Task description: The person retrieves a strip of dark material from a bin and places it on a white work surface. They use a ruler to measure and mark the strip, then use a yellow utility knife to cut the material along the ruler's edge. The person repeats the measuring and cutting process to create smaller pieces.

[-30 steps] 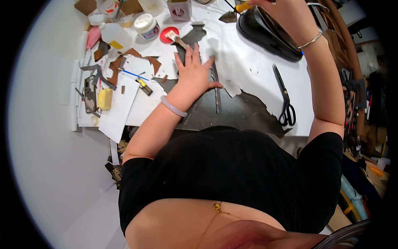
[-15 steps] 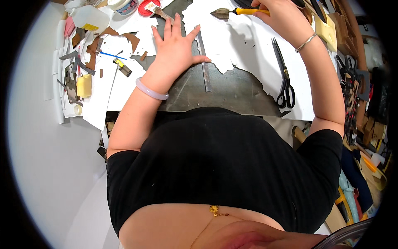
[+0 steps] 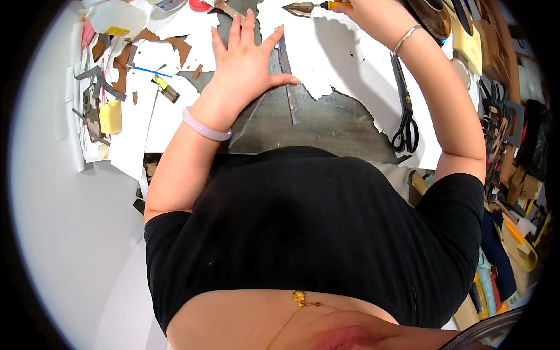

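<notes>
My left hand point(image 3: 245, 71) lies flat with its fingers spread on the dark grey work surface point(image 3: 335, 125). Under its thumb and beside its index finger runs a narrow dark strip point(image 3: 291, 104). A brush point(image 3: 232, 11) with a worn handle rests just beyond the middle fingertips. At the far edge of the picture my right hand point(image 3: 373, 16) is closed round the yellow handle of a small pointed trowel-like tool point(image 3: 301, 9). Its metal blade points left above white paper point(image 3: 324, 44). Part of my right hand's fingers is cut off by the edge.
Black scissors point(image 3: 405, 108) lie on white paper at the right. To the left are brown scraps point(image 3: 180, 51), a yellow-and-black lighter-like object point(image 3: 165, 88), a blue stick point(image 3: 150, 70), a yellow block point(image 3: 110, 117) and a translucent bottle point(image 3: 116, 19). A brown shoe point(image 3: 430, 18) stands far right.
My right hand has moved left and farther away with the pointed tool. My left hand stays spread on the surface. The view has shifted a little, showing more of the shoe.
</notes>
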